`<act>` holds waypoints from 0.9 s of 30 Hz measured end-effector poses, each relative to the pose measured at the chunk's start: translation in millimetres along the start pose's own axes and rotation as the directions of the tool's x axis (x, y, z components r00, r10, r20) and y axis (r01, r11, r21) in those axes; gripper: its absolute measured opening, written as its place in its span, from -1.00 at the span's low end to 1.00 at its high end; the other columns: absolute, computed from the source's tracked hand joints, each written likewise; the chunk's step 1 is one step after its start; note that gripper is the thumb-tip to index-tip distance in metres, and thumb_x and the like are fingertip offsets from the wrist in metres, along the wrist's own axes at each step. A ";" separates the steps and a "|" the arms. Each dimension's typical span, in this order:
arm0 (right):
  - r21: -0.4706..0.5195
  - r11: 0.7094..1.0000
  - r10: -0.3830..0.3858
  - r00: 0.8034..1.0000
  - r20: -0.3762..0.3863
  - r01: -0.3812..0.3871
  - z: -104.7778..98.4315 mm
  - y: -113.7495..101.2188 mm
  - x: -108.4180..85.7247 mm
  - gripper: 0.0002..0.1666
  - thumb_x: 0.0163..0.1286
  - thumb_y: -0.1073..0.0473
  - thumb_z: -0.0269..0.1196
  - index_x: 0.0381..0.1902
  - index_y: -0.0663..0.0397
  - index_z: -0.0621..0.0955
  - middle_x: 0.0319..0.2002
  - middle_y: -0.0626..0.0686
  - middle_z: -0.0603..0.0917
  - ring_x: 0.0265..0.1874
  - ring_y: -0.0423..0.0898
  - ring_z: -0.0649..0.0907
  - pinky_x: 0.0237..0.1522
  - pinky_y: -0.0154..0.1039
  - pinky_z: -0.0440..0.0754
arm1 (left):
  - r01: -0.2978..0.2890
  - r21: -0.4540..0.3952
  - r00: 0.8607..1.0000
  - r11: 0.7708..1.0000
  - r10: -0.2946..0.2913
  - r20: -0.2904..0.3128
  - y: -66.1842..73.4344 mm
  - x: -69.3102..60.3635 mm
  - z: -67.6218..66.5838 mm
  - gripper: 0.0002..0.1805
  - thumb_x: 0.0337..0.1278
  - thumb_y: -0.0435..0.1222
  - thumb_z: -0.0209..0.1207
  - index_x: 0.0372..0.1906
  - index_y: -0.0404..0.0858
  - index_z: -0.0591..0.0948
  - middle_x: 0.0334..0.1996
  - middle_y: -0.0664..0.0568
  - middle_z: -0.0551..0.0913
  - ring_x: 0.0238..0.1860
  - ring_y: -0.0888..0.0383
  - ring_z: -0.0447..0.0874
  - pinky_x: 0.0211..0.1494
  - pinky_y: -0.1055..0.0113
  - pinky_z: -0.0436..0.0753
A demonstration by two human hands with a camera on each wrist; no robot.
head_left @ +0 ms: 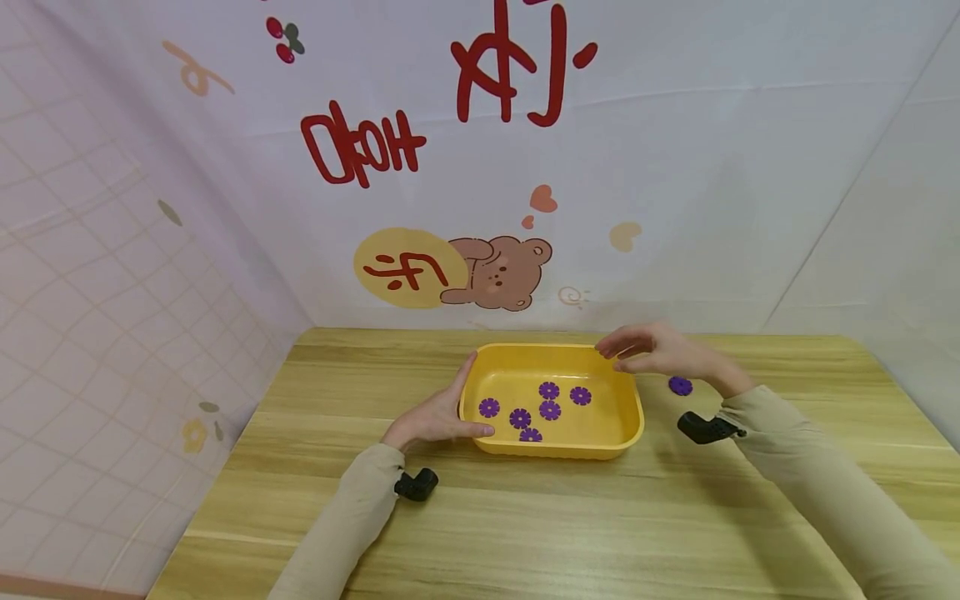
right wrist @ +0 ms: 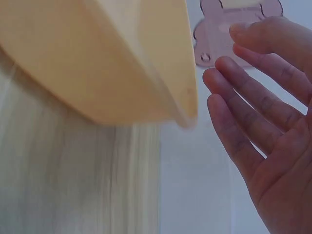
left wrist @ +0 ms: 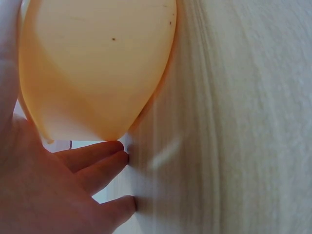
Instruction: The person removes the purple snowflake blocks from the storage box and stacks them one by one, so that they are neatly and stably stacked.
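A yellow plastic basin (head_left: 555,450) stands on the table, with several purple notched discs (head_left: 550,410) lying on its floor. At its left end my left hand (head_left: 438,417) holds the rim, the thumb reaching over the front left corner. The left wrist view shows the other fingers (left wrist: 102,165) lying against the outside wall and the table. My right hand (head_left: 656,350) is over the back right corner of the basin, its fingers loosely bent and apart. In the right wrist view nothing lies between those fingers. One more purple disc (head_left: 681,386) lies on the table, below the right wrist.
The wood-grain table (head_left: 510,533) ends at the back against a white cloth backdrop (head_left: 675,208) with red lettering and a printed bear (head_left: 502,275). Another cloth with a grid print (head_left: 90,333) hangs on the left. Black wrist cameras (head_left: 417,484) sit at both cuffs.
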State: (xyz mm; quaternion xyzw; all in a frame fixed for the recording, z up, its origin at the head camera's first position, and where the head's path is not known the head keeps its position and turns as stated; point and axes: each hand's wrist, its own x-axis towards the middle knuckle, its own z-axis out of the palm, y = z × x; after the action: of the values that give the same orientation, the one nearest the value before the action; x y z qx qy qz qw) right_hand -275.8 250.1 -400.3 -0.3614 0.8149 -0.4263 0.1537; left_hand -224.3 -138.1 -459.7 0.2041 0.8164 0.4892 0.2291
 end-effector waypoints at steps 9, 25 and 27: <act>0.089 0.996 -0.029 0.997 0.073 0.022 31.1 -4.1 12.7 -0.62 0.34 0.38 0.24 0.11 0.31 0.56 0.03 0.31 0.59 0.03 0.34 0.54 0.09 -0.13 0.54 | -0.001 -0.023 1.000 1.000 0.001 -0.009 0.3 -1.5 1.0 0.33 0.01 -0.19 0.43 0.51 0.13 -0.43 0.29 -0.20 0.34 -0.10 0.10 0.60 0.30 0.17 0.36; 0.079 0.996 -0.056 0.992 0.109 0.047 70.5 -0.9 36.6 -0.65 0.27 0.43 0.27 0.02 0.46 0.58 -0.05 0.35 0.63 -0.09 0.24 0.63 -0.05 -0.18 0.63 | -0.013 -0.042 1.000 0.999 0.013 0.005 -4.9 2.5 0.9 0.33 0.02 -0.21 0.42 0.50 0.12 -0.45 0.33 -0.21 0.28 -0.02 -0.01 0.57 0.34 0.12 0.31; 0.054 0.998 -0.046 0.994 0.104 0.040 76.2 0.5 39.9 -0.65 0.25 0.46 0.27 0.01 0.44 0.59 -0.06 0.32 0.65 -0.11 0.18 0.65 -0.07 -0.17 0.63 | -0.013 -0.036 1.000 0.999 0.013 0.000 -4.4 2.3 1.1 0.32 0.03 -0.22 0.41 0.51 0.12 -0.44 0.37 -0.19 0.23 0.01 0.02 0.55 0.35 0.14 0.29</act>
State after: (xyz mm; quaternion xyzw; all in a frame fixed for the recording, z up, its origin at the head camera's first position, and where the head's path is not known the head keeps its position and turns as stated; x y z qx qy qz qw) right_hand -261.1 177.1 -443.3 -0.3966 0.7864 -0.4309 0.1966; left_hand -226.0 -137.9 -464.4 0.2054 0.8062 0.5051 0.2297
